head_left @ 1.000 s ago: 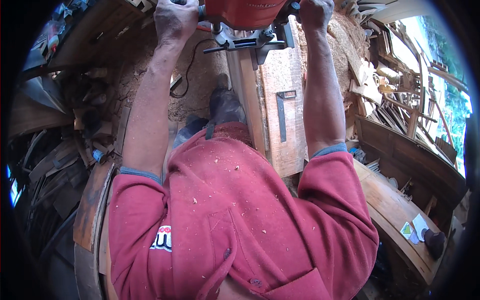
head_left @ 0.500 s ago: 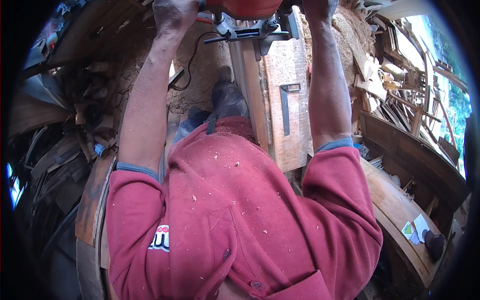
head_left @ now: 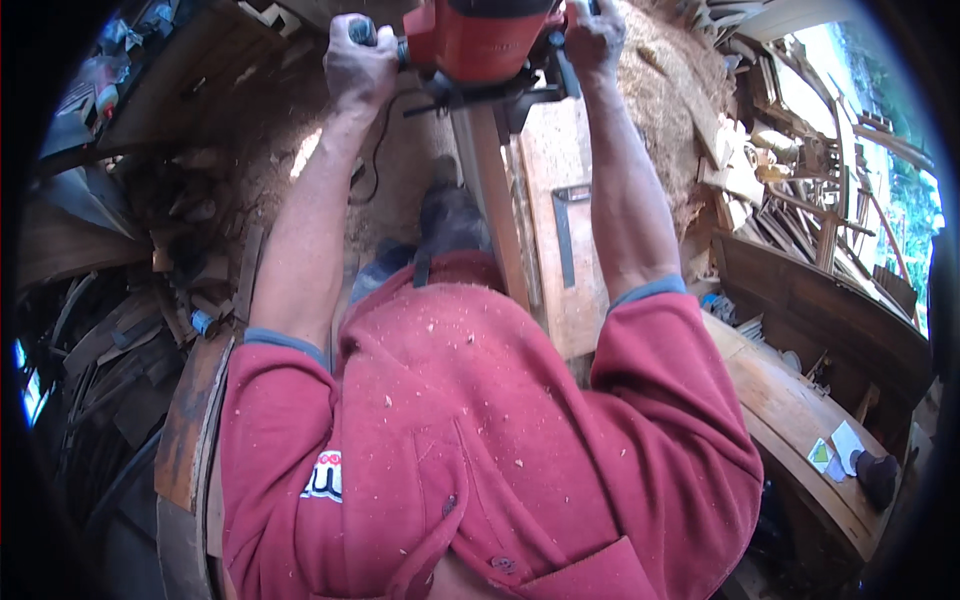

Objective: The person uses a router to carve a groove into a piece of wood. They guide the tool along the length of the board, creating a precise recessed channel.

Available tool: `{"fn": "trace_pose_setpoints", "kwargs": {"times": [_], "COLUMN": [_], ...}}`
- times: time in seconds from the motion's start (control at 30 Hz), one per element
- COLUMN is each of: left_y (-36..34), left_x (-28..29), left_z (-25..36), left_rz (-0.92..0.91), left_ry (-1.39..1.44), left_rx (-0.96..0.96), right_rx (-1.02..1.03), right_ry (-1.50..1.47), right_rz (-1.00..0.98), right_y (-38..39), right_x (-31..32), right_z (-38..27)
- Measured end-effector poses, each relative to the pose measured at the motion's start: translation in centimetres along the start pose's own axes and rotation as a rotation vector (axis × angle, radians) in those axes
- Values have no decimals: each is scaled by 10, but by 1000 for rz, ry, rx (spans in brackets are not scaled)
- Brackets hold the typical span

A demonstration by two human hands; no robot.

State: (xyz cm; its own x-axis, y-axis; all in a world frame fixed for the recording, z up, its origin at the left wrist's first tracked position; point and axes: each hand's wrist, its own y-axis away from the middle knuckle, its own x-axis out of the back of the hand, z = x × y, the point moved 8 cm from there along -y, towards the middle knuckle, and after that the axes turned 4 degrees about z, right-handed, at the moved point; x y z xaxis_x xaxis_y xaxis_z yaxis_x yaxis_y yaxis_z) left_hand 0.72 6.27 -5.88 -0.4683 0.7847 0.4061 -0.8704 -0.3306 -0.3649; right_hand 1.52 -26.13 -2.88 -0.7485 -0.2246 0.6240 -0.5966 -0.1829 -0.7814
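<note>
At the top of the head view my left hand (head_left: pixel 358 68) is wrapped round the black side handle of a red and black router (head_left: pixel 482 45). My right hand (head_left: pixel 596 42) grips the handle on its other side. The router's dark base is over the far end of a long wooden beam (head_left: pixel 497 190), which runs toward my body; the cutter is hidden. To the right of the beam a pale flat board (head_left: pixel 540 150) carries a try square (head_left: pixel 565 240), lying below the router and left of my right forearm.
A black cord (head_left: pixel 378 160) hangs left of the router. Sawdust and shavings (head_left: pixel 655 110) are heaped at the right. Scrap wood (head_left: pixel 780 190) is piled at far right, and more offcuts (head_left: pixel 120 330) lie at left. A wooden panel (head_left: pixel 800 410) with papers stands at lower right.
The router and both hands have come lower in the picture, showing more of the red body. My right hand has shifted left. Both hands keep their grip.
</note>
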Motion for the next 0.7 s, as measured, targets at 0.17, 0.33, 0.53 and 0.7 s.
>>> {"fn": "trace_pose_setpoints", "kwargs": {"times": [0.17, 0.33, 0.53, 0.7], "left_y": [-20, -17, -9, 2], "left_x": [19, 35, 34, 19], "left_z": [47, 68, 66, 41], "left_rz": [-59, 60, 40, 33], "left_ry": [-23, 68, 68, 50], "left_rx": [38, 8, 70, 49], "right_rx": [-6, 2, -44, 27], "right_ry": [59, 6, -5, 48], "right_rz": [52, 94, 54, 75], "right_y": [-42, -56, -46, -22], "right_x": [33, 50, 46, 34], "right_z": [0, -7, -11, -9]}}
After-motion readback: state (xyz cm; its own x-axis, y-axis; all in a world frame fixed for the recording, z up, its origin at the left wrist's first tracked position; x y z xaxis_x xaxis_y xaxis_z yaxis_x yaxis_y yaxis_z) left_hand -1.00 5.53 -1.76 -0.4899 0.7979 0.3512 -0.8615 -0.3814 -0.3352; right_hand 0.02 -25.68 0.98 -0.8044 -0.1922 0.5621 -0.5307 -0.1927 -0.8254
